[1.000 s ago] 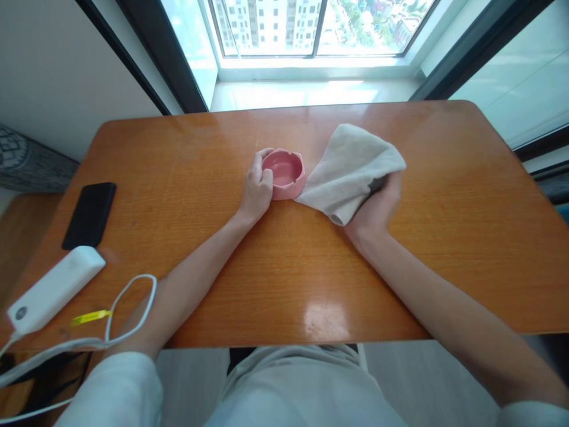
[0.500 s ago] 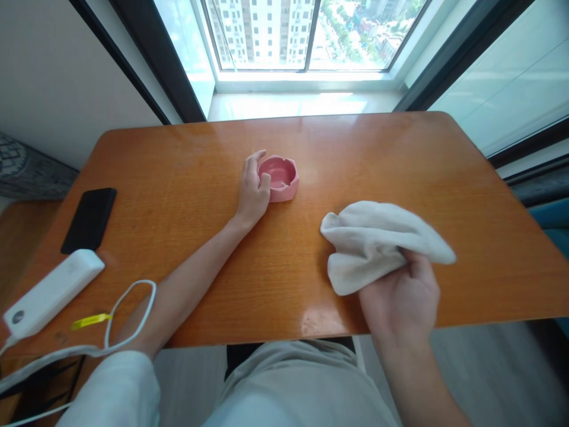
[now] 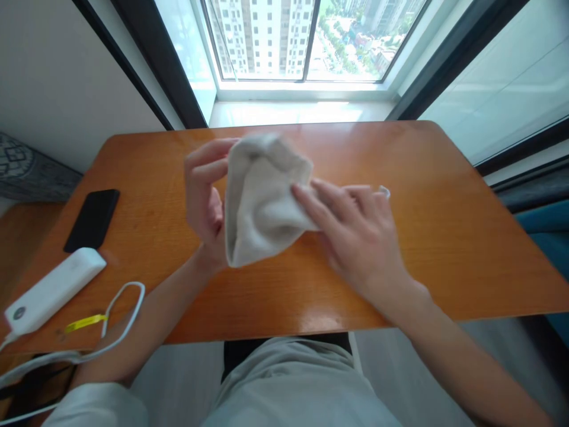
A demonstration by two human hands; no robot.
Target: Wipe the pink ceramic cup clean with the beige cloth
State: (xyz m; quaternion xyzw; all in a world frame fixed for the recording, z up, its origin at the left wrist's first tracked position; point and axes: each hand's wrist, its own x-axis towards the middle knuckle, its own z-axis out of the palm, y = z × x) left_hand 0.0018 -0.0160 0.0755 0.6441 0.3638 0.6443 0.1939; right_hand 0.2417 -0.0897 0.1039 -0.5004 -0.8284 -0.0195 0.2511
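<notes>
- Right hand is gripping the cloth above the table.
- Left hand is curling beside the cloth — its hold is hidden, can't tell.
- Cloth is blocking the view — anything behind could slip unnoticed.
- Cable is crossing the left arm; a sharp pull could snag it.
- Cloth is looking soft, creased, floppy; wooden table is shining, flat, round-cornered.

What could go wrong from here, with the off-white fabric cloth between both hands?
The looped white cable overlaps the left forearm in view and might snag if that arm moves. The cloth covers part of the left hand, so a slip behind it could go unseen.
</notes>
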